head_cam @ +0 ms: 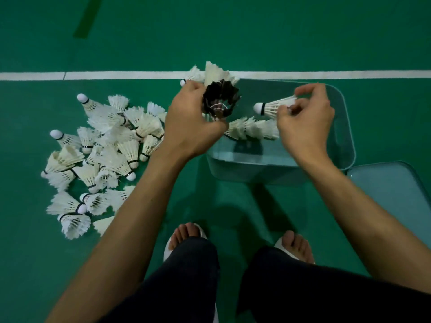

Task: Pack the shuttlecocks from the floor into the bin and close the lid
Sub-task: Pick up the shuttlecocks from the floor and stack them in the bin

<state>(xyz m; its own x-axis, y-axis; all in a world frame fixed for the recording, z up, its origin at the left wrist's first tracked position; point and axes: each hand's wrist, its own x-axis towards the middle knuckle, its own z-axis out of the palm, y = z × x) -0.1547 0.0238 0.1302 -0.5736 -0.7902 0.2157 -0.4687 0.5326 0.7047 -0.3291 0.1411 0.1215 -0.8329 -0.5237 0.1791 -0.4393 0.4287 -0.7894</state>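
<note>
A pile of several white shuttlecocks (105, 155) lies on the green floor at the left. A clear bin (345, 127) stands at the right, with a nested row of white shuttlecocks (251, 129) lying inside it. My left hand (189, 127) grips a bunch of shuttlecocks (220, 99), some black and some white, above the bin's left edge. My right hand (305, 122) pinches the feathers of one white shuttlecock (272, 107) over the bin, its cork pointing left.
The bin's lid (394, 194) lies flat on the floor at the lower right, beside the bin. A white court line (116, 75) runs across behind the pile and the bin. My feet in white slippers (186, 238) stand just in front of the bin.
</note>
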